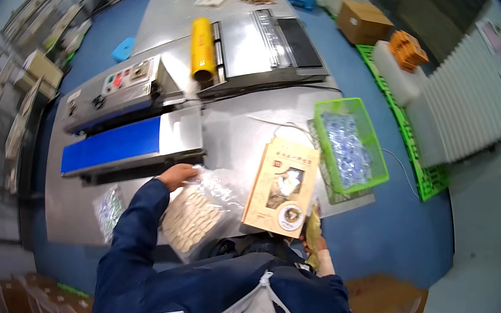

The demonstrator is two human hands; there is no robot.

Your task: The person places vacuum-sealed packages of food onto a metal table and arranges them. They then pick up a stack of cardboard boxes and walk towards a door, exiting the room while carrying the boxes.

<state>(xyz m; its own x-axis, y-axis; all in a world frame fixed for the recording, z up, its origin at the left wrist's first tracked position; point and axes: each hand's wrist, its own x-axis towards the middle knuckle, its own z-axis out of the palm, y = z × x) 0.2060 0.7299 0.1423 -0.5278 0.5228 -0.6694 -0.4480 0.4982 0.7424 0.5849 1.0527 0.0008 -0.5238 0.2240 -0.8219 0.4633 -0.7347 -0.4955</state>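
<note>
My left hand (177, 176) grips the upper corner of a clear plastic bag (194, 218) with rows of pale, flat pieces inside. The bag hangs over the near edge of the steel table, close to my body. Low on the right, my right hand (317, 248) is closed round a yellowish-green crumpled piece (313, 229) whose kind I cannot make out; some fingers are hidden. Between my hands, a stack of tan printed cartons (265, 200) with a picture window and a round white label lies at the table edge.
A green basket (365, 137) of small clear-blue packets stands right of the cartons. Left is a machine with a blue belt (114, 145). Farther off are a wrapping machine (246, 47) with a yellow film roll (202, 50). A small bag of packets (108, 210) lies near my left sleeve.
</note>
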